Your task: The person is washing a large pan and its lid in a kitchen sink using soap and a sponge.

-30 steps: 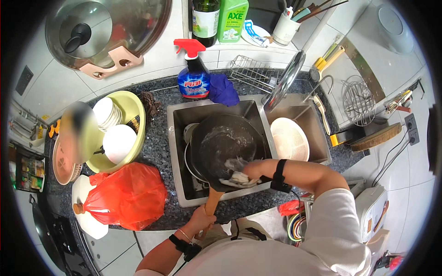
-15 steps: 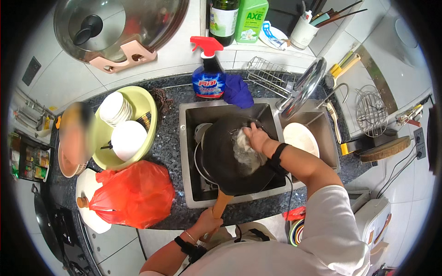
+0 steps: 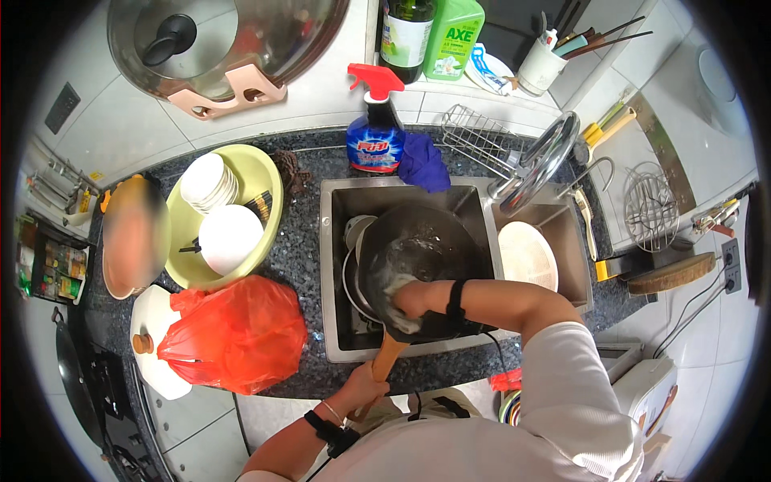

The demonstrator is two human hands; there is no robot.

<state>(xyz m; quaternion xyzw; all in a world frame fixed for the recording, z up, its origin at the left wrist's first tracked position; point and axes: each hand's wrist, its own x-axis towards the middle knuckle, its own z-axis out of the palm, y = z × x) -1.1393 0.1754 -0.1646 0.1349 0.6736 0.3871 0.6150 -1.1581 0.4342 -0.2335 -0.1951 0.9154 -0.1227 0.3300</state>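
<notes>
A black wok rests tilted over the left basin of the steel sink, with some water inside. My left hand is closed round its wooden handle at the counter's front edge. Inside the wok, my right hand presses a whitish cloth against the near-left wall; its fingers are partly hidden. Under the wok's left side the rim of a metal pot shows.
A white colander lies in the right basin under the faucet. Behind the sink stand a spray bottle and a purple cloth. Leftward are a green basin of bowls and a red plastic bag.
My right hand has moved with the cloth from the wok's far right side to its near-left wall. My left hand keeps its grip on the handle. The whole view has shifted slightly.
</notes>
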